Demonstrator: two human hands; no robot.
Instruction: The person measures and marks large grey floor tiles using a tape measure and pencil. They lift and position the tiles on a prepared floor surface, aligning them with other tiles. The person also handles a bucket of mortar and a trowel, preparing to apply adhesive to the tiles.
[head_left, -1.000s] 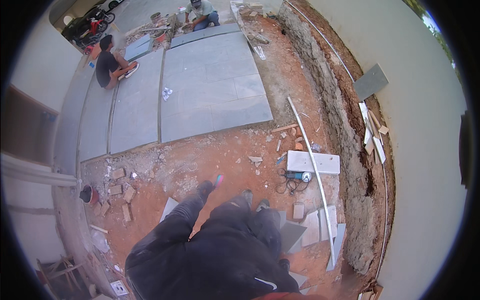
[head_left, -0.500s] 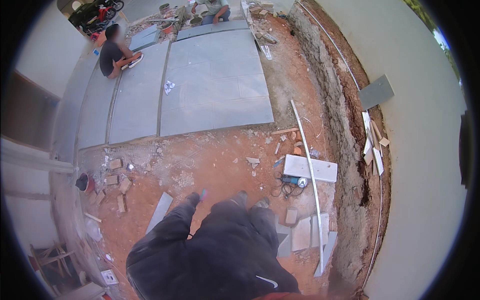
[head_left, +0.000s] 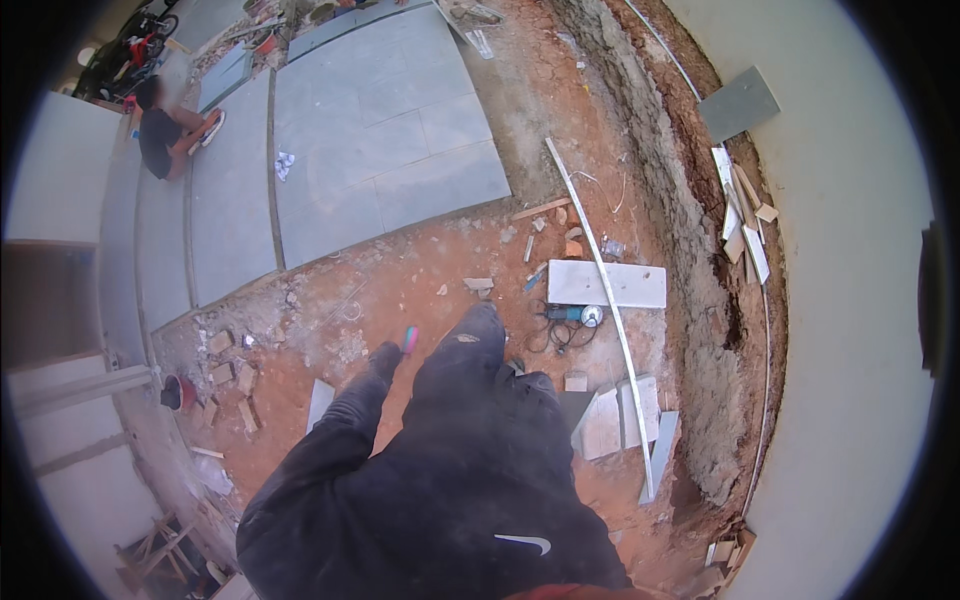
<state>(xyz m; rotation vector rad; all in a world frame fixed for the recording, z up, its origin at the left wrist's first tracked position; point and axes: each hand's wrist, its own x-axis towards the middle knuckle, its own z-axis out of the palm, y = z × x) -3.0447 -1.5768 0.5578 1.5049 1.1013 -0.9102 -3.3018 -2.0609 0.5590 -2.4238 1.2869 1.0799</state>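
The left hand [head_left: 386,357] is out in front, above red dirt [head_left: 410,285], at the end of a dark sleeve [head_left: 320,450]. A small pink and teal thing [head_left: 410,340] shows right by its tip, at 2 o'clock (it is too small to say what it is). The hand looks dark and blurry, so I cannot tell if it is wide, narrow or holding the thing. The right hand is out of sight, so I cannot tell how it is. Counting the clock from the left hand, the big grey floor [head_left: 400,150] lies up at 12, with crumpled white paper [head_left: 285,166] on it at 11. A person [head_left: 160,140] sits low on the floor between 10 and 11. Bricks [head_left: 248,378] lie loose at 9, with a bucket [head_left: 180,393] past them. A grey strip [head_left: 320,403] is near, at 8. Between 2 and 3 there is a white slab [head_left: 575,284], with a blue grinder [head_left: 566,314] just beside it. A long white bar [head_left: 625,360] lies across the slab. At 2, well apart, a grey tile [head_left: 740,104] is up by the wall [head_left: 830,250].
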